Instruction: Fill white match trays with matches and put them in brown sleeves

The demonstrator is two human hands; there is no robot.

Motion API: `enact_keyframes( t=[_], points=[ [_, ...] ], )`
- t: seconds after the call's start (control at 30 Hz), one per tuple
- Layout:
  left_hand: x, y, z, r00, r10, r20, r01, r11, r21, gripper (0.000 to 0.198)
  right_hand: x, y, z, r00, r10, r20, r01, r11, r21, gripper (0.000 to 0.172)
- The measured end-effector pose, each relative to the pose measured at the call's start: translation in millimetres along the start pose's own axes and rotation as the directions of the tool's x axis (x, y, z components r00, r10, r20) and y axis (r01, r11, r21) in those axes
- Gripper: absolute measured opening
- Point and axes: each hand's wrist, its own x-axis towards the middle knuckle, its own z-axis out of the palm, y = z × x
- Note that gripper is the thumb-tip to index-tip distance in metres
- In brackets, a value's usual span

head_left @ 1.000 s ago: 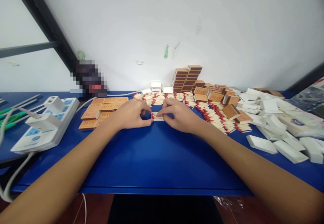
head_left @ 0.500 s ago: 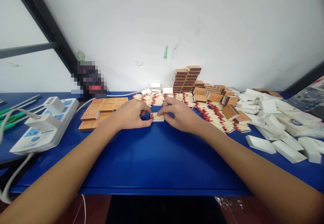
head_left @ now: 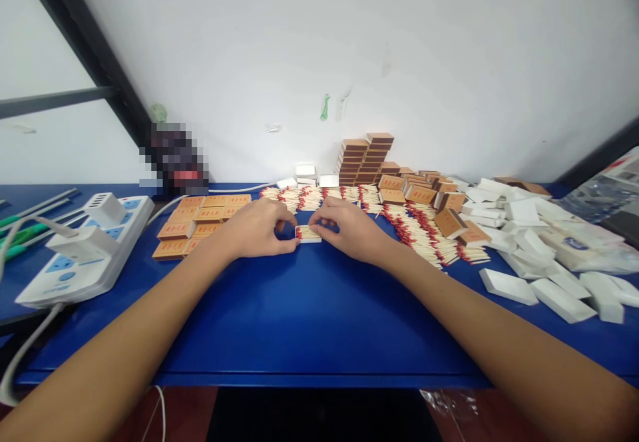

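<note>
A small white matchbox tray (head_left: pixel 309 240) lies on the blue table, with red-headed matches (head_left: pixel 304 233) inside, heads to the left. My left hand (head_left: pixel 260 227) curls round the tray's left end, thumb at the near corner and index finger behind. Over the right end, my right hand (head_left: pixel 350 229) has thumb and index finger pinched together on the matches. Its fingertips partly hide them. Behind both hands runs a row of loose matches (head_left: pixel 310 198). More matches (head_left: pixel 424 232) are spread to the right.
Filled-looking orange matchboxes (head_left: pixel 176 229) sit in rows at left, beside a white power strip (head_left: pixel 94 275). Brown-sided matchboxes (head_left: pixel 364 159) are stacked against the wall. Loose matchboxes (head_left: pixel 421 193) and a heap of white trays (head_left: pixel 564 299) occupy the right. The table's front edge (head_left: pixel 319 380) is near.
My right fingers have drawn closer together over the tray's right end. My left hand stays at its left end. The whole view has shifted slightly.
</note>
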Motion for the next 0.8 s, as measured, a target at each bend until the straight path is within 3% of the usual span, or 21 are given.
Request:
enact_keyframes(
  t=[0.33, 0.57, 0.7, 0.8],
  points=[
    [0.4, 0.5, 1.1, 1.0, 0.011, -0.001, -0.011, 1.0, -0.02, 0.026, 0.4, -8.0, 3.2, 0.999, 0.04, -0.006, -0.041, 0.998, -0.046, 0.006],
    [-0.9, -2.6, 2.5, 1.0, 0.003, -0.022, -0.004, 1.0, -0.029, 0.028, 1.1, -0.8, -1.2, 0.998, 0.031, -0.049, -0.034, 0.996, -0.077, 0.013],
    [-2.0, -3.6, 3.5, 0.999, -0.019, -0.028, 0.018, 0.999, -0.03, 0.025, 4.4, 15.0, -18.2, 0.989, 0.098, -0.109, -0.119, 0.973, -0.199, 0.019],
    [-2.1, -3.7, 4.0, 0.999, -0.038, -0.028, 0.037, 0.999, -0.035, 0.025, 11.8, 39.3, -47.1, 0.968, 0.147, -0.202, -0.202, 0.937, -0.286, 0.022]
  ],
)
